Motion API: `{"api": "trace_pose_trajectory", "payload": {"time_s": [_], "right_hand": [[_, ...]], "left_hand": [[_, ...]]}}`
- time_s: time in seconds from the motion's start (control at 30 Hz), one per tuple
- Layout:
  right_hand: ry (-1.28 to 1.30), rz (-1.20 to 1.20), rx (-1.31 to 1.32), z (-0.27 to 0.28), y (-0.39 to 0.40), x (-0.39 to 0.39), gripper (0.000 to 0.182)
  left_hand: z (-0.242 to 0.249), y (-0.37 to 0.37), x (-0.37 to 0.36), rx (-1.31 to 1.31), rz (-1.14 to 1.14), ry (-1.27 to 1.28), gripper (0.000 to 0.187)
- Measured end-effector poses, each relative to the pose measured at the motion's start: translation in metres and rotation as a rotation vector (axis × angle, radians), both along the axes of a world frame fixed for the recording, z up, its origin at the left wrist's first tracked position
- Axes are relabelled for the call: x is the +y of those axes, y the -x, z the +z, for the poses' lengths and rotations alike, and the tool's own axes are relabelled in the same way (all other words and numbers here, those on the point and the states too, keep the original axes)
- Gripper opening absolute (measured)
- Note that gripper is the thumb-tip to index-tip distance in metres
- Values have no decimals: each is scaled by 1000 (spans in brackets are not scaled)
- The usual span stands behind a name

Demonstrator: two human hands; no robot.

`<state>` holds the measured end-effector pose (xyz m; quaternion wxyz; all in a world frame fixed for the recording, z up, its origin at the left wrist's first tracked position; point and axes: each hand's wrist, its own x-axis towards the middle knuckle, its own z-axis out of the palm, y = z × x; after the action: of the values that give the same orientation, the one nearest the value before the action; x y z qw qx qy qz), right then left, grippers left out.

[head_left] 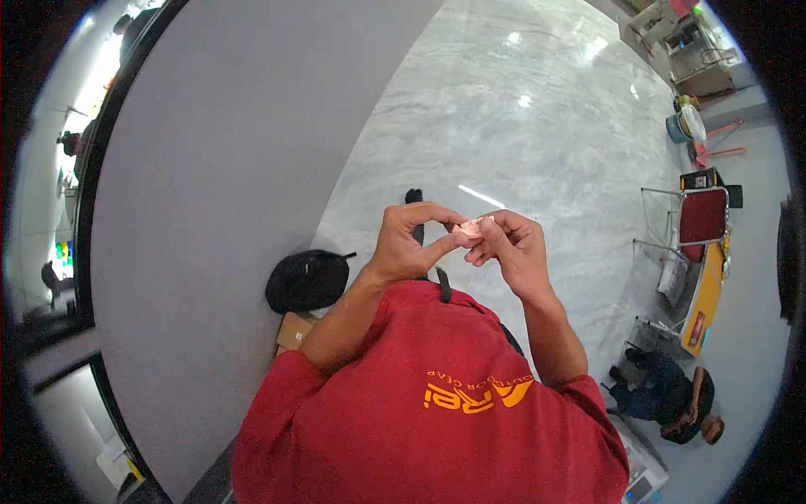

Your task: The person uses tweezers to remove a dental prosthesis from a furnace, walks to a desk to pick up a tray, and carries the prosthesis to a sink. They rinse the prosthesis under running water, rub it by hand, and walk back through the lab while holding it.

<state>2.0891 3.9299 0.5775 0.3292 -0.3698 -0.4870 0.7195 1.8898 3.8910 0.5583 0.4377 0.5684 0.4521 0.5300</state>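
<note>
A small pale pinkish piece (472,228), too small to make out clearly, is held in front of the red shirt, above the grey marbled floor. My left hand (411,239) pinches its left side between thumb and index finger, the two forming a ring. On the right side, my right hand (512,244) grips the same piece with thumb and fingers. The fingertips of both hands nearly meet around it and hide part of it.
A black bag (309,281) and a cardboard box (292,332) lie at the left by the grey wall (227,134). On the right are a red-seated chair (703,217), a yellow-edged table (708,290), a bucket (677,128) and a seated person (667,395) in dark clothes.
</note>
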Motion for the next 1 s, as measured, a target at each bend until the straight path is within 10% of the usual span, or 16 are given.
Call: {"api": "trace_pose_trajectory", "payload": {"time_s": [0.57,1.0], "right_hand": [[2,-427,45,-11,-17,384,25],[-95,-283,12,-3,-135,767,23]], "left_hand": [[6,-23,470,52,-422,127,8],[7,-143,811,-10,-210,130,18]]}}
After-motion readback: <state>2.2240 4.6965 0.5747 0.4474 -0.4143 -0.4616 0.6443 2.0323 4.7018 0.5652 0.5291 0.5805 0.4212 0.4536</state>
